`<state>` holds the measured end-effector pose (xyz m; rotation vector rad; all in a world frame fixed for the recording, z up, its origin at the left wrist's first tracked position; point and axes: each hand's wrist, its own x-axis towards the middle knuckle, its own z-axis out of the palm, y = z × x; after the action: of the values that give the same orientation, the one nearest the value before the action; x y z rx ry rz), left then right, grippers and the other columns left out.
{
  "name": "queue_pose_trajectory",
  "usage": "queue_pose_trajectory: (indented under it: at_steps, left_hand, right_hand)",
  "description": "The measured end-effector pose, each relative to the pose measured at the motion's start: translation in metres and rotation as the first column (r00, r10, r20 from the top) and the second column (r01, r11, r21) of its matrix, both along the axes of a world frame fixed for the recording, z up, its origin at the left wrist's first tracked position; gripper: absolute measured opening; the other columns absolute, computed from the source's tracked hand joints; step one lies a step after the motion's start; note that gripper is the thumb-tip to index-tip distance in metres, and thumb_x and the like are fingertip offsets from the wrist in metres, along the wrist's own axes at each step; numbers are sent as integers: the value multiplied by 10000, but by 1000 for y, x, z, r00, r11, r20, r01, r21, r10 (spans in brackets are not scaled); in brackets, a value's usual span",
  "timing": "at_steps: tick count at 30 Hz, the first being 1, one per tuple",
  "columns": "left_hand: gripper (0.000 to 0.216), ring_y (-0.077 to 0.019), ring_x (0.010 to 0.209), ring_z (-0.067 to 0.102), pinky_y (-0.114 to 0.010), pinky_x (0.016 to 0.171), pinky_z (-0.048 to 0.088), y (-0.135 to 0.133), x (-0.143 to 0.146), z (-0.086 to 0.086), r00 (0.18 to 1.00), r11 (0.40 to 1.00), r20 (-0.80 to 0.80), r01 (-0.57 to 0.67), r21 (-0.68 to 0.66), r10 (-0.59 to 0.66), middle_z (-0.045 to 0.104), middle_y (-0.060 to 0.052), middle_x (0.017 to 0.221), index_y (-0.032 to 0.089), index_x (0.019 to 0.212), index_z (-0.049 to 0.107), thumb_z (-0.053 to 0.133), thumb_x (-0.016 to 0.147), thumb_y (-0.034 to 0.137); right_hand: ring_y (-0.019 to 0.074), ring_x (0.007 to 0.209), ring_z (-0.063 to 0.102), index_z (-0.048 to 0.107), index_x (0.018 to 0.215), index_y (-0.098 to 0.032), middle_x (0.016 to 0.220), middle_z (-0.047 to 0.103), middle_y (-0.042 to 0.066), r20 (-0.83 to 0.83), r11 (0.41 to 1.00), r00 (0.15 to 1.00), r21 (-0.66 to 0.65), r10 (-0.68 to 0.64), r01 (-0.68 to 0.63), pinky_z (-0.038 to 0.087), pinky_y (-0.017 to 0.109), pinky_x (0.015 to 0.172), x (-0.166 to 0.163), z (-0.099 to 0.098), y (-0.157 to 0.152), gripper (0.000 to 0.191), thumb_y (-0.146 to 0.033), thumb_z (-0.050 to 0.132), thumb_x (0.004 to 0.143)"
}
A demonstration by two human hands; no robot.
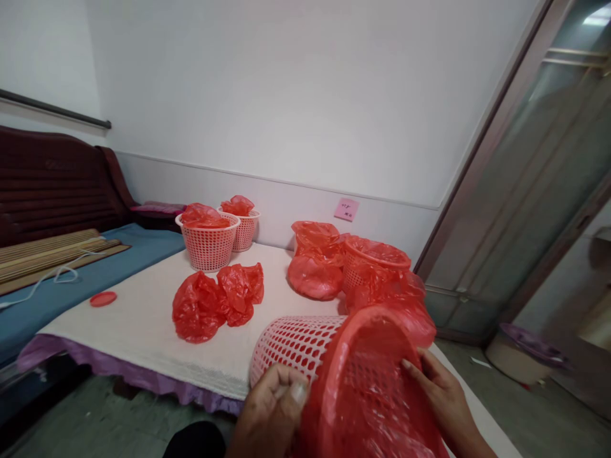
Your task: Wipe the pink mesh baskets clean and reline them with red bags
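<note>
A pink perforated plastic basket [298, 340] lies tipped on its side at the table's front edge, its mouth turned toward me. A thin red plastic bag [377, 394] lines it and is folded out over the rim. My left hand [274, 407] is closed at the near left of the rim, thumb and fingers pinching the bag's edge. Across the mouth, my right hand [442, 391] grips the bag at the right side of the rim, thumb on the inside. The lower part of the bag is cut off by the frame.
Two baskets [210, 245] with red bags stand at the back left. Crumpled red bags [198, 308] lie mid-table, near a red ring [104, 298]. Bag-lined baskets [377, 254] stand at right. A pink note [346, 209] is on the wall; a bin [520, 353] stands on the floor.
</note>
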<state>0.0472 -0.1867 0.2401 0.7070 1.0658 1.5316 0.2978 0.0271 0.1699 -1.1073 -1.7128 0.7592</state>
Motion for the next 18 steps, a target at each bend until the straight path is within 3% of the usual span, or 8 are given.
queue_pose_trajectory:
  at_steps: [5, 12, 18]
  left_hand:
    - [436, -73, 541, 455, -187, 508, 340, 15, -23, 18, 997, 999, -66, 44, -1, -44, 530, 29, 651, 168, 847, 598, 600, 779, 599]
    - [377, -50, 504, 469, -161, 471, 308, 33, -36, 40, 988, 991, -81, 132, 28, -129, 586, 19, 640, 151, 756, 566, 666, 764, 514]
    - [329, -86, 531, 542, -195, 520, 381, 40, -37, 32, 997, 1000, -72, 19, -8, -19, 647, 2, 638, 150, 768, 575, 755, 676, 409]
  right_hand:
    - [225, 768, 600, 657, 852, -219, 807, 666, 6, 33, 1000, 999, 14, 1, -1, 473, 289, 683, -10, 11, -1, 329, -520, 624, 725]
    - [236, 768, 606, 665, 861, -207, 812, 678, 21, 72, 999, 997, 30, 20, -22, 469, 307, 685, -21, 25, 1, 351, -522, 634, 710]
    - [258, 821, 626, 668, 887, -214, 859, 696, 38, 62, 995, 993, 1, 102, -102, 482, 337, 731, -24, 30, 0, 329, -504, 618, 741]
